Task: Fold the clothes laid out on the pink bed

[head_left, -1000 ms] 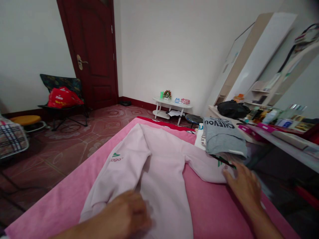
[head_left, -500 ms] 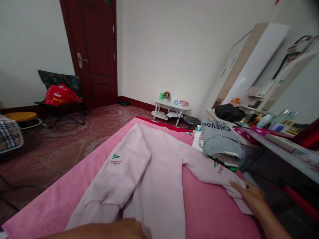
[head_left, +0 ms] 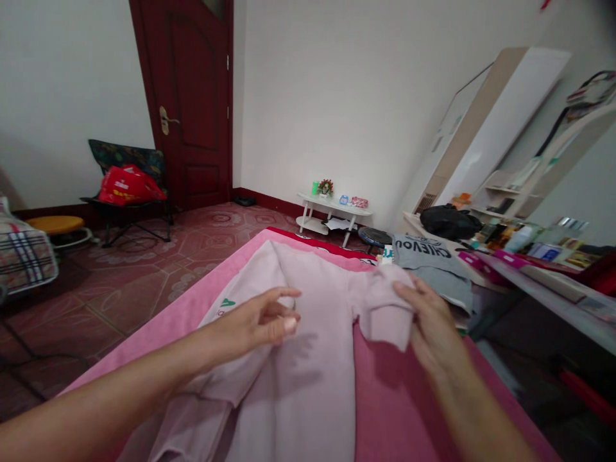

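Sweatshirt (head_left: 320, 301) beneath left hand (head_left: 257, 321), sleeve (head_left: 386, 322) in right hand (head_left: 432, 321)

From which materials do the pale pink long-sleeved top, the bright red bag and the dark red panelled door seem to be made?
Pale pink long-sleeved top: probably thick knit fabric, matte, with soft folds.
Bright red bag: likely thin, slightly shiny plastic, judging by crinkles.
Dark red panelled door: perhaps varnished wood, from its moulded panels and faint sheen.

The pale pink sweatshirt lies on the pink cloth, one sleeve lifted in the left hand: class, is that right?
No: the right hand holds the lifted sleeve, as the head view shows; the pale pink sweatshirt lies on the pink cloth.
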A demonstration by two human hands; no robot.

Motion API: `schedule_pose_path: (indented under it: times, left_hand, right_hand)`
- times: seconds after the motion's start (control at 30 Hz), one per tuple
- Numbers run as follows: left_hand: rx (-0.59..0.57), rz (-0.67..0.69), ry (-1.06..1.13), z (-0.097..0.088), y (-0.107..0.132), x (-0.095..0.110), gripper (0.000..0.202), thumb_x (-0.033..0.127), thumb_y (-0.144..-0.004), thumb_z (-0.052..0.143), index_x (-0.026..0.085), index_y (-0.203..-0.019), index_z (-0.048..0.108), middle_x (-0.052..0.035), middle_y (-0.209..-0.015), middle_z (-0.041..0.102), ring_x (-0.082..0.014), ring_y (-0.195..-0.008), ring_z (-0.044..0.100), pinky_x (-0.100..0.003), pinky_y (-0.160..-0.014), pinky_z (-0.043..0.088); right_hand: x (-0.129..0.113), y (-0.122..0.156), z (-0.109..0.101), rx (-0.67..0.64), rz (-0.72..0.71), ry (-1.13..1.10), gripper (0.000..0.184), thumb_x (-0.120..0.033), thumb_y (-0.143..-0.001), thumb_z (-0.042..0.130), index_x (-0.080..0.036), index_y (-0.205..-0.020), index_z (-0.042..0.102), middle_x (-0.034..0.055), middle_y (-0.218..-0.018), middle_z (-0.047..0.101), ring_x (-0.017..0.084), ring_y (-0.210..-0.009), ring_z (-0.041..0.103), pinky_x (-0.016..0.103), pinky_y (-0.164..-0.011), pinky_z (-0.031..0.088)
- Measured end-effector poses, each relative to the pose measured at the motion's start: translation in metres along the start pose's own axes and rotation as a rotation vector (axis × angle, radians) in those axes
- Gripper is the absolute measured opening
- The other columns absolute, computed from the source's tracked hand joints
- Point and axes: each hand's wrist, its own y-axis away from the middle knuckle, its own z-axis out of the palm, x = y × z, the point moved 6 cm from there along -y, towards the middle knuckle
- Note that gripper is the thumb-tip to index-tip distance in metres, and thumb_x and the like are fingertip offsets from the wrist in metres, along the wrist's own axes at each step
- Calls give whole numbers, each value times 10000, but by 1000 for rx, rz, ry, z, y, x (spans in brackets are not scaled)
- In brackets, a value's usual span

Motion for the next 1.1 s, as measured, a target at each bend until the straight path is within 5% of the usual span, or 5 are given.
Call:
schedule_pose_path:
  times: [0.1,0.2,0.4,0.67,1.1]
  left_hand:
    - [90,-111,147,-21,-23,-19,714,605,-836,506,287,-1439,292,-117,-1376,486,-265,-1172,541,-381,-900,478]
    - [169,-213,17,-39,-33,-56,839,572,-754,620,237,-1448,288,-139,-1378,487,-282,-1182,541,-380,-932,467]
    - [487,105,-929,-93,-34,-83,727,508,-707,654,253,-1356,450,-112,-1447,403,-336,-1322,373,-461,-1085,297]
    - [719,-369,-807,-188,-88,-133,1010,699,-714,572,58,-1434,271,-259,-1310,521,-382,-1176,527,-436,-919,432]
    - [668,89,-922,-130,-132,-74,513,242,-856,527,286,-1365,478,-27,-1383,500,-240,-1235,486,-334,-1039,367]
  right_hand:
    - [10,71,86,-674,91,128,618,-311,-675,757,-258,-1250,536,69,-1213,602,207,-1065,601,267,-762,536]
    - [41,117,98,-947,5,496,601,-236,-666,746,-294,-1240,576,63,-1410,447,250,-1255,473,364,-944,480]
    - [110,67,8,-306,-206,875,567,-282,-717,626,-187,-1268,536,128,-1462,362,288,-1368,312,457,-1133,257]
    - [170,-12,-16,2,353,322,773,-547,-688,647,-224,-1344,393,144,-1340,525,267,-1091,598,368,-753,541]
    - [94,-78,44,-204,-297,561,456,-130,-620,467,-138,-993,729,61,-1041,704,192,-911,629,278,-813,474]
